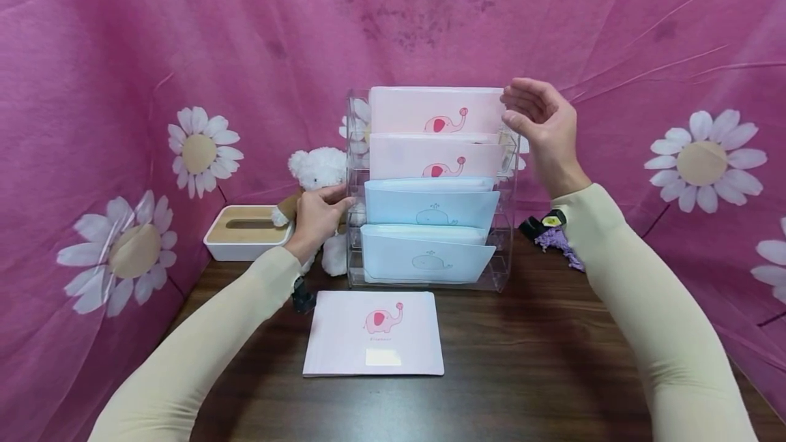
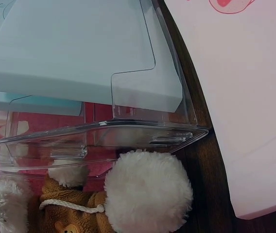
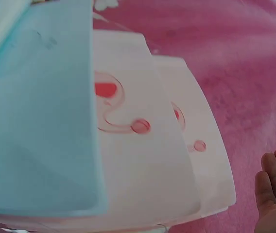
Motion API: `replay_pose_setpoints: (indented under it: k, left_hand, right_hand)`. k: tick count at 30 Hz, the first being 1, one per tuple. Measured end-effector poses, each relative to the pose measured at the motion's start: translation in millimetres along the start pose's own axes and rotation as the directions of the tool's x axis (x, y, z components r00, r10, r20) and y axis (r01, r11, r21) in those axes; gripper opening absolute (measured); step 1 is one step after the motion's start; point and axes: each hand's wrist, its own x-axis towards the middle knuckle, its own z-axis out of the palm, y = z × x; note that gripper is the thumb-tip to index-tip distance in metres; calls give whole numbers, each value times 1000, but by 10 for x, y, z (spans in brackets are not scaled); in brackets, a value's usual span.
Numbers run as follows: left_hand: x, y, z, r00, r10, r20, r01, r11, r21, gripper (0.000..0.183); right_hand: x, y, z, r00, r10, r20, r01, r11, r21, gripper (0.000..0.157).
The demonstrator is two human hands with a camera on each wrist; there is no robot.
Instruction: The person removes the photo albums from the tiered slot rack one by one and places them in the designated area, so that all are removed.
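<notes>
A clear tiered file rack (image 1: 505,261) stands upright on the table. Its upper tiers hold two pink elephant folders (image 1: 405,111), the lower ones two pale blue whale folders (image 1: 393,258). My left hand (image 1: 319,217) is at the rack's left side, thumb and fingertips toward its edge; contact is hard to make out. Beside the top pink folder's right edge is my right hand (image 1: 546,128), fingers extended and nothing held; the right wrist view shows its straight fingers (image 3: 271,177) apart from the folders. Another pink elephant folder (image 1: 338,333) lies flat in front of the rack.
A white teddy bear (image 1: 322,166) in brown clothing sits left of the rack, beside a white box with a wooden lid (image 1: 239,251). Purple stringy material (image 1: 560,243) lies to the right. A pink flowered cloth (image 1: 276,33) hangs behind the dark wooden table (image 1: 522,374).
</notes>
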Motion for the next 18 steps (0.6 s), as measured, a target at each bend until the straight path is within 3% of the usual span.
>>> replay_pose_setpoints:
  k: [8, 18]
  left_hand:
    - [4, 8, 2, 1000, 8, -1, -8, 1000, 0, 42]
    - [3, 13, -10, 1000, -14, 10, 14, 1000, 1, 43]
  right_hand:
    - [305, 54, -5, 998, 48, -50, -50, 998, -49, 49]
    - [546, 147, 80, 992, 85, -94, -87, 996, -25, 52]
